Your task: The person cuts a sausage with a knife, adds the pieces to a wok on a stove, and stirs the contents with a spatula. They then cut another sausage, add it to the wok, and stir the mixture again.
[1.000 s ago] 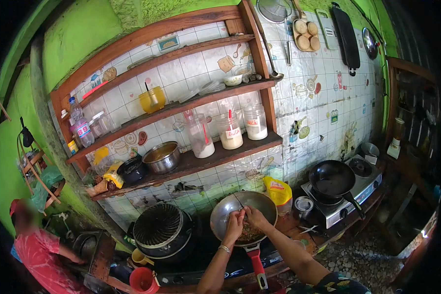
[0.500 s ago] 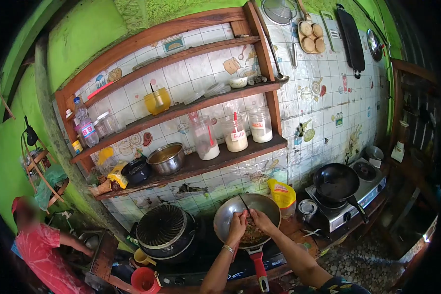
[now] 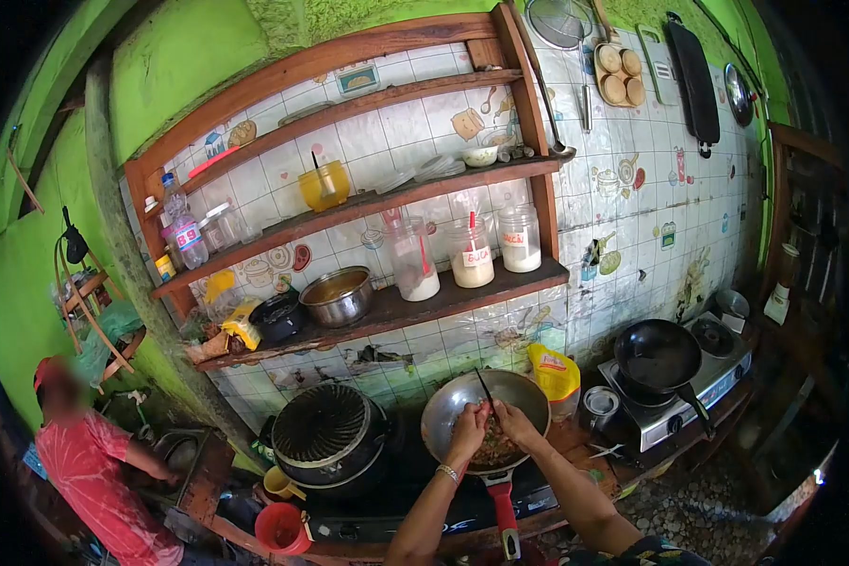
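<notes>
Both my hands are above a wide metal frying pan [image 3: 441,401] with a red handle [image 3: 506,514]. Chopped food [image 3: 496,451] lies in the bottom of the pan. My right hand [image 3: 519,429] is closed round a knife [image 3: 484,385], its dark narrow blade pointing up and away from me. Close against it, my left hand [image 3: 469,434] is closed with its fingers pinched together. Whatever those fingers hold is hidden or too small to name.
Left of the pan stands a black pot [image 3: 325,439]. A yellow packet [image 3: 555,377], an open can [image 3: 601,406] and a stove [image 3: 674,401] carrying a black wok [image 3: 657,354] are on the right. Shelves [image 3: 396,307] hold jars. A person in red [image 3: 90,472] works at far left.
The whole view has shifted slightly, so things appear further right. My hands stay together over the pan with the knife, with small finger movements. The person at left stands in about the same place.
</notes>
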`<state>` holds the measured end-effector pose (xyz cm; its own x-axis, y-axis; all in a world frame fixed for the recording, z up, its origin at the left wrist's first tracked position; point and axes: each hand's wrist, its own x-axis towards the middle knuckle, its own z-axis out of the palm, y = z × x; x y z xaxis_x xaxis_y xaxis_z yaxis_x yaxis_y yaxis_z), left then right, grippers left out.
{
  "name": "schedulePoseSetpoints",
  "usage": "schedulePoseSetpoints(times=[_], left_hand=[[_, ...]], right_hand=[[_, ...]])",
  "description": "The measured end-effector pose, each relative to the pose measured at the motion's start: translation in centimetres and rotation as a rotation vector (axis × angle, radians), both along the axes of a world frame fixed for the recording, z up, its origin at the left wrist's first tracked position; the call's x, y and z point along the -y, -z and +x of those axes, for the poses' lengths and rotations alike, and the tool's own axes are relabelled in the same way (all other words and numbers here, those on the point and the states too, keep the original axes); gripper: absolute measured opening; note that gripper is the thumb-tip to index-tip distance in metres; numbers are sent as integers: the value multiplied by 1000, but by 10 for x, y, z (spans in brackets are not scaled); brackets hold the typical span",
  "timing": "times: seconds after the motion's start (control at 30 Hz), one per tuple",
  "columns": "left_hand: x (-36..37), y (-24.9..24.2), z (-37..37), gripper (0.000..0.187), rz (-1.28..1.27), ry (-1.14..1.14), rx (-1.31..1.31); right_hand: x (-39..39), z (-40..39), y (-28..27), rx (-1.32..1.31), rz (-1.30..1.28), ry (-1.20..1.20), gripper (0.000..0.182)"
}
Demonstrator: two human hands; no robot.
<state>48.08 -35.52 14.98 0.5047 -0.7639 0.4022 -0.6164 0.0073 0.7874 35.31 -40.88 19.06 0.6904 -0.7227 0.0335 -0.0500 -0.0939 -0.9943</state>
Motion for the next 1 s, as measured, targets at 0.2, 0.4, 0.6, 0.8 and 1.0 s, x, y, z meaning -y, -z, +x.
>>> schedulePoseSetpoints(times=[0.2, 0.4, 0.6, 0.8, 1.0], left_hand=[[-14, -15, -7, 28, 89, 193, -246], [-15, -10, -2, 29, 69, 163, -357], [-29, -31, -10, 30, 102, 274, -493], [-20, -5, -6, 32, -11, 136, 41], [-31, -28, -27, 35, 166, -3, 243]], right_hand=[[6, 2, 2, -44, -5, -49, 48], [4, 5, 9, -40, -76, -26, 50], [-1, 0, -2, -76, 67, -76, 49], [9, 8, 12, 26, -146, 39, 42], [14, 13, 14, 3, -387, 210, 38]])
